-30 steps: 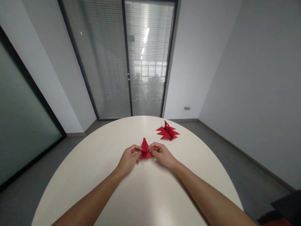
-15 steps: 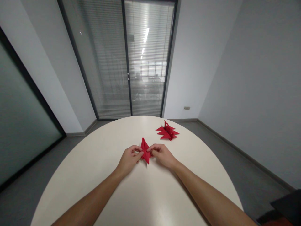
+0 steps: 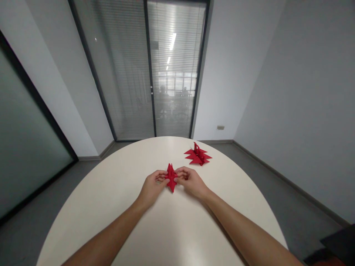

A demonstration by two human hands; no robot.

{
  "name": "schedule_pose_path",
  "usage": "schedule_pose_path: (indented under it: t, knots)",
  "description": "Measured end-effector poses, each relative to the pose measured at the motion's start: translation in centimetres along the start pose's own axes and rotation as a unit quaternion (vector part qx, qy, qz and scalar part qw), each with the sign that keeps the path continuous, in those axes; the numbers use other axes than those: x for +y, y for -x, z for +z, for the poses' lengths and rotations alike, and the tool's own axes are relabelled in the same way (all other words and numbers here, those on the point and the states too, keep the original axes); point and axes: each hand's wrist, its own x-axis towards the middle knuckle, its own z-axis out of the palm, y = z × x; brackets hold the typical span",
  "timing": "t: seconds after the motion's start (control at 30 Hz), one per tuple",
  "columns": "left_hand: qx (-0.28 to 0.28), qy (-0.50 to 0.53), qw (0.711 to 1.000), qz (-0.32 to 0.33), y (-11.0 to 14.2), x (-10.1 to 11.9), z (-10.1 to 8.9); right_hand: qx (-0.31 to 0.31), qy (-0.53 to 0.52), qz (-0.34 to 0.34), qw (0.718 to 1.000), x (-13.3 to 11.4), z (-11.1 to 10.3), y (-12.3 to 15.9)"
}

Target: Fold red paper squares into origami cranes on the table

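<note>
Between my hands is a piece of folded red origami paper (image 3: 171, 178), long and pointed, with two points at its far end and one toward me. My left hand (image 3: 154, 184) pinches its left edge between thumb and fingers. From the right, my right hand (image 3: 191, 181) grips the opposite edge the same way. Fingertips cover parts of both sides. Farther back and to the right, several folded red paper cranes (image 3: 198, 155) lie nested together, wings spread and necks raised.
A round cream table (image 3: 111, 199) carries everything. Beyond its far edge stands a glass door (image 3: 174, 122) with blinds, and a white wall (image 3: 222, 92) with a socket (image 3: 220, 127). A dark object (image 3: 338, 244) shows at the lower right.
The paper has turned slightly, and its far end now shows two separate points. My right thumb has moved down along the edge; both hands stay in place.
</note>
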Motion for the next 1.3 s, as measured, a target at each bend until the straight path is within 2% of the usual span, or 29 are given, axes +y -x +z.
schedule_pose_path:
  t: [0.33,0.5,0.63,0.83,1.13,1.3]
  knots:
    - [-0.002,-0.083,0.995,0.06,0.2,0.3,-0.3,0.005,0.069,-0.013,0.997,-0.2,0.1,0.0]
    - [0.003,-0.12,0.989,0.085,0.2,0.0,-0.4,0.015,0.149,-0.05,0.988,-0.6,0.0,0.2]
    - [0.012,-0.111,0.989,0.1,0.2,0.0,-0.4,0.032,0.214,-0.095,0.972,-1.3,0.1,0.5]
    - [-0.01,-0.095,0.995,0.029,0.3,0.2,0.0,0.016,0.173,-0.063,0.983,-1.4,0.4,0.6]
    - [-0.033,-0.091,0.995,0.022,0.3,0.9,-0.1,-0.006,0.148,-0.039,0.988,-1.2,0.5,0.6]
    - [-0.03,-0.073,0.997,0.01,0.3,0.5,-0.1,0.012,0.116,-0.033,0.993,-0.9,0.4,0.4]
